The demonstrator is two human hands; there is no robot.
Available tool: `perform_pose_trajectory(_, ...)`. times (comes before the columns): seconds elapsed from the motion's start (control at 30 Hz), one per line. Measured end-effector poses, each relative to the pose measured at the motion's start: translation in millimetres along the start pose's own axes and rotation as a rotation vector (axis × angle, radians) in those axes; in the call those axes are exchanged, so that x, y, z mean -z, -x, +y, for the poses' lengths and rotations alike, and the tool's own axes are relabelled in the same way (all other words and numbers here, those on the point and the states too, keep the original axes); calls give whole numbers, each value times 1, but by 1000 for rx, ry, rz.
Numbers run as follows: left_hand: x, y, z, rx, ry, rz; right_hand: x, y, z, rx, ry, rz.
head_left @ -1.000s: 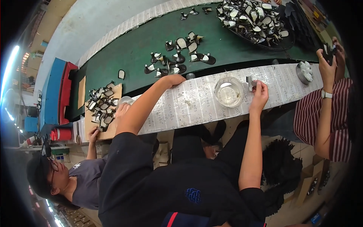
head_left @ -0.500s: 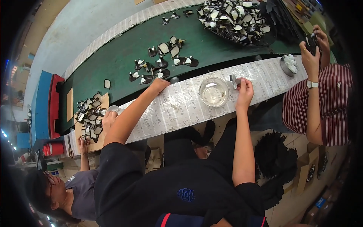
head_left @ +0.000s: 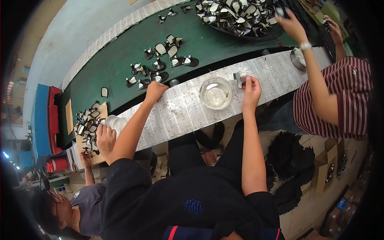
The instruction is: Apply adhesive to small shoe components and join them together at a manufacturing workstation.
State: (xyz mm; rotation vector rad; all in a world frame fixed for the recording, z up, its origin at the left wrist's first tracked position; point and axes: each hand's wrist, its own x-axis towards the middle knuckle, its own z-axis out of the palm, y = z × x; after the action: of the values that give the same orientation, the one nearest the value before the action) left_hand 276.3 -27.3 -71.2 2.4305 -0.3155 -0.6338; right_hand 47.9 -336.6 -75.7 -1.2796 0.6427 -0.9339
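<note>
My right hand (head_left: 251,89) is closed on a small grey flat-ended piece (head_left: 239,79), its exact kind too small to tell. Just left of it a clear round dish (head_left: 216,107) with a shallow, see-through content stands on the paper-covered bench. My left hand (head_left: 155,91) rests at the bench's far edge, beside a dark round knob (head_left: 174,83). Its fingers lie close together, partly hidden, with nothing seen in them. Just beyond it, several black shoe heel parts with pale insoles (head_left: 159,64) lie on the green belt (head_left: 116,74).
A large dark tray (head_left: 244,37) heaped with similar parts sits far right. One co-worker's hand (head_left: 293,27) reaches over it, near a metal tin (head_left: 297,60). Another co-worker's hand (head_left: 106,142) is at left, by a clear cup (head_left: 115,123) and a pile of parts (head_left: 89,122).
The whole view has shifted slightly. The right co-worker has brought one hand over the heaped tray with a dark piece. The left co-worker's nearer hand has drawn toward me. My hands hold their places.
</note>
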Motion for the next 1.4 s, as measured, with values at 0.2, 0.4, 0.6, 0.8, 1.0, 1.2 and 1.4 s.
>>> perform_pose_trajectory(0.2, 3, 13, -6, -165, -302, 246, -4, 2, 0, -4, -25, 12)
perform_pose_trajectory(0.4, 19, 20, -7, -329, -86, 338, 3, -1, 4, -14, -12, 11)
perform_pose_trajectory(0.6, 13, 9, -49, -294, 165, 444, -5, -2, 5, 11, -2, 12)
perform_pose_trajectory(0.8, 8, 4, -43, -21, 573, 355, -1, 0, 5, 18, 23, 9)
perform_pose_trajectory(1.0, 23, 17, -43, 158, 1375, 332, 3, -1, 15, -9, 38, 26)
perform_pose_trajectory(1.2, -24, 116, -30, -224, 753, 779, 2, -5, 16, 25, -27, -33)
perform_pose_trajectory(1.4, -58, 180, -21, -650, 99, 718, 2, -5, 12, 6, -117, -48)
